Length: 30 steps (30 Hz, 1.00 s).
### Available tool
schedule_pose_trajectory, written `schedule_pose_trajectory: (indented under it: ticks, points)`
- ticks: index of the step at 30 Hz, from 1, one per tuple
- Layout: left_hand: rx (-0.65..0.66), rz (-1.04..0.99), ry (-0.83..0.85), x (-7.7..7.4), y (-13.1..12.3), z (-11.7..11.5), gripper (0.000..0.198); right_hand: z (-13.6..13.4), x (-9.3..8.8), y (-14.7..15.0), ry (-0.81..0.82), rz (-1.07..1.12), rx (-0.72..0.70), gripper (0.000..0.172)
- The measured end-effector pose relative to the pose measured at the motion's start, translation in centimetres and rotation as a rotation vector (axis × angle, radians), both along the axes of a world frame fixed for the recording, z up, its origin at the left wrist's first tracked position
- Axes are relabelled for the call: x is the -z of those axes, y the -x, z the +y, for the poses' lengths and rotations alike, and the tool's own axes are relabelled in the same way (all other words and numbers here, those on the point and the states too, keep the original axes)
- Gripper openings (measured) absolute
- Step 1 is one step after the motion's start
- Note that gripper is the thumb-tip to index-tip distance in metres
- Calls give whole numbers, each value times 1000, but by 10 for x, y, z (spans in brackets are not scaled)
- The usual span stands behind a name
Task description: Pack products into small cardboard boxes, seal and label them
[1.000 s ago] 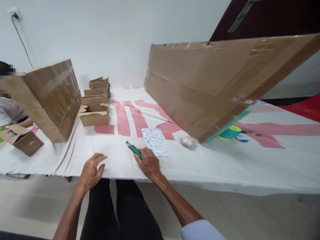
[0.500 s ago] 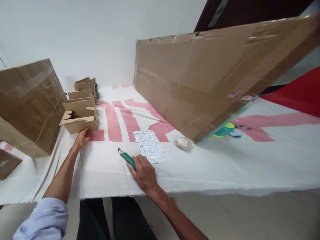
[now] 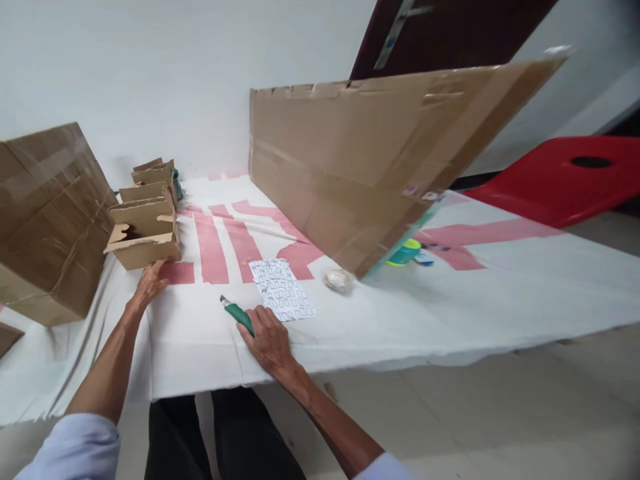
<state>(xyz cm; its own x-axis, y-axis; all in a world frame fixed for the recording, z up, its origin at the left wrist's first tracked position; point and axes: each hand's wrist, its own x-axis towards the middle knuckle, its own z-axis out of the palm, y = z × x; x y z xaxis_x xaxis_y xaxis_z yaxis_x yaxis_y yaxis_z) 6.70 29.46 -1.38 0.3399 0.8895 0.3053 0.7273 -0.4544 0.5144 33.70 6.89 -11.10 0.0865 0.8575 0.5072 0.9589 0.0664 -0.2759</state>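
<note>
While the right hand (image 3: 270,337) is closed around a green cutter (image 3: 239,315), left of the printed sheet (image 3: 287,293) at the white cloth (image 3: 193,350), the left hand (image 3: 150,285) is at the lower front edge of the nearest open box (image 3: 145,252). Left fingers slightly bent; cannot tell whether they grip. Judged step: getting hold of the box. Shifting it would likely call for a fuller grasp, cutter kept clear. Cutter: long axis diagonal, tip pointing away and leftward. Box: mouth up, long axis roughly left to right.
</note>
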Motion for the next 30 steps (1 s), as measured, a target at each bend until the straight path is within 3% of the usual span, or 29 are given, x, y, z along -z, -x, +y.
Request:
schedule_pose_trajectory:
  ticks: [6,10,13,17,22,30]
  points:
    - [51,-80,-7,-9,1,-104,42,3,5,2,11,3,10,7]
    - [47,-167,-6,-2,5,-173,25,3,6,2,24,-3,3,7]
    - [13,-250,10,8,4,-210,24,4,4,3,38,-11,8,7]
    - [-3,-310,47,24,-1,-238,25,5,3,4,69,-26,45,9]
    - [-17,-332,57,39,-2,-257,25,7,3,6,62,-37,81,11]
    - [-76,-390,67,43,10,-278,27,6,3,7,45,-25,80,11]
